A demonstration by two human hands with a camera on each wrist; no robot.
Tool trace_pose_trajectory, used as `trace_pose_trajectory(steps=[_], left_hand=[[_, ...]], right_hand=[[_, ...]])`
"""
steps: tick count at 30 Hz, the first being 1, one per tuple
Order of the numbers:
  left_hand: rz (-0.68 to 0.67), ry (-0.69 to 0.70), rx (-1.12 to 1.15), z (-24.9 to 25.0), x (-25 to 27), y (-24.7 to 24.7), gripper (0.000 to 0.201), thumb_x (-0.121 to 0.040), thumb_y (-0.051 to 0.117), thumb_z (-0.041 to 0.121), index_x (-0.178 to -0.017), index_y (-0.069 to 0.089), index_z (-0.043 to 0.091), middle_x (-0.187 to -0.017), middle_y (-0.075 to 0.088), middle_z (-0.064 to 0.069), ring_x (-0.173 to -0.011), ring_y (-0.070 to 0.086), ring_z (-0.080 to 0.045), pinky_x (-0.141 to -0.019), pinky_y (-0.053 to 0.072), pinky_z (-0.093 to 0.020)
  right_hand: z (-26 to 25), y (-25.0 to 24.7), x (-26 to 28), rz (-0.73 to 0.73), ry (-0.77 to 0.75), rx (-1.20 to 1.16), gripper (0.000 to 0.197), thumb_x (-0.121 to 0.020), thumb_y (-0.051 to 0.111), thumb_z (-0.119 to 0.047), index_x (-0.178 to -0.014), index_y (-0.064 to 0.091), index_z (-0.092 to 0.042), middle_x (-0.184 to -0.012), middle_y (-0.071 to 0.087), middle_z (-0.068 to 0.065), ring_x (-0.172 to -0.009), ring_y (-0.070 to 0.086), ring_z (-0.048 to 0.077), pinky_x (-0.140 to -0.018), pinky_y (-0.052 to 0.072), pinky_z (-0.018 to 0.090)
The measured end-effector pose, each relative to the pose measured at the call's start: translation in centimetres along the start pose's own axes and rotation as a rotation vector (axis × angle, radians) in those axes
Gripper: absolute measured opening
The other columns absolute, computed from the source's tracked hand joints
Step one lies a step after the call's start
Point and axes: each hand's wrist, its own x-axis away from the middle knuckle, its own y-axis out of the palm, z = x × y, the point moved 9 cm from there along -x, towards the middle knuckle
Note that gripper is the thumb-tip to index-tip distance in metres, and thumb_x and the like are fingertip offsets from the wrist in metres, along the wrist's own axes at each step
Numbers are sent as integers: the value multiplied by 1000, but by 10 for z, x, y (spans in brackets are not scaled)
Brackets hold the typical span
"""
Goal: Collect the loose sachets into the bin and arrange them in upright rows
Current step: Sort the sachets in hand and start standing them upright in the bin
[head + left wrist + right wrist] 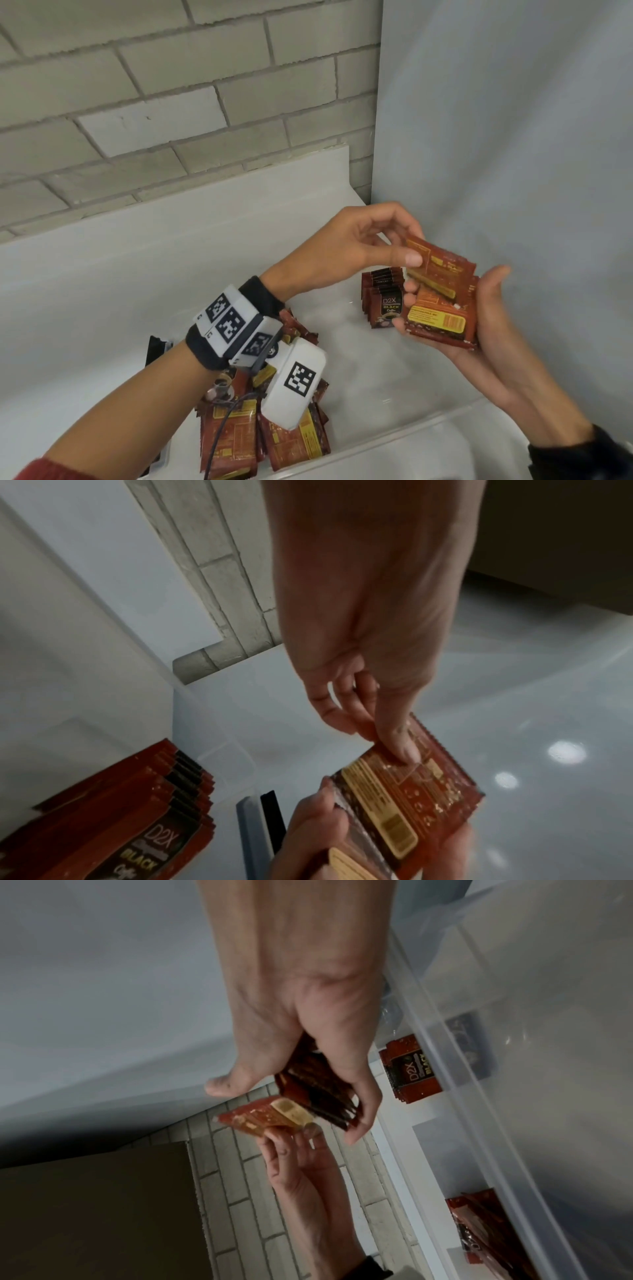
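My right hand (448, 301) cups a stack of red-brown coffee sachets (442, 318), backs facing up, over the clear bin (411, 432). My left hand (415, 247) pinches the top sachet (445, 270) by its upper corner between thumb and fingers, tilted off the stack. Behind them, a short upright row of sachets (381, 301) stands in the bin's far right corner. The left wrist view shows my thumb (400, 748) on the pinched sachet (411, 791) and the row (137, 818). In the right wrist view my right hand (291, 1104) holds the stack (318, 1093).
A loose pile of sachets (260, 428) lies at the near left, partly hidden by my left wrist. A grey panel (513, 137) rises close on the right, and a brick wall (171, 85) stands behind. A dark object (157, 346) sits at the bin's left edge.
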Motion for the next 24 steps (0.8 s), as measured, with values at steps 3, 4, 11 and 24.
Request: trace_pose_trajectory(steps=[3,4,11,24], left_hand=[[-51,26,59,2,4,3,21,-81,64,-11,-88,60,9,-93,64,-8,-90,61,-18,-84,50,-25],[-72,26,61,1,5,5,21,-81,63,-12,-89,61,8,-95,64,-9,-92,62,-18,-86,51,-26],[-60,2,-23,-12,11,5,15,-87,60,-5,-96,65,5,-104,61,-14,-100,61,-23,-89,54,-38],[-95,-197,-80,-18,15,10,30,-83,70,3,-113,66,9,-91,70,-11,-85,66,-20,-88,55,-36]], right_hand=[[5,-1,-1,-29,50,-68,97,-39,87,-63,-115,64,-8,-96,67,21,-79,69,27,-67,57,43],[5,0,-1,-49,55,-60,85,-42,90,-56,-110,68,-10,-94,67,19,-77,69,26,-66,57,41],[0,-1,3,-28,65,-61,30,-63,78,-22,-92,73,-17,-92,71,8,-75,70,15,-61,57,26],[-7,-3,3,41,-60,-16,39,-67,61,2,-97,62,-22,-94,72,8,-79,71,22,-59,56,27]])
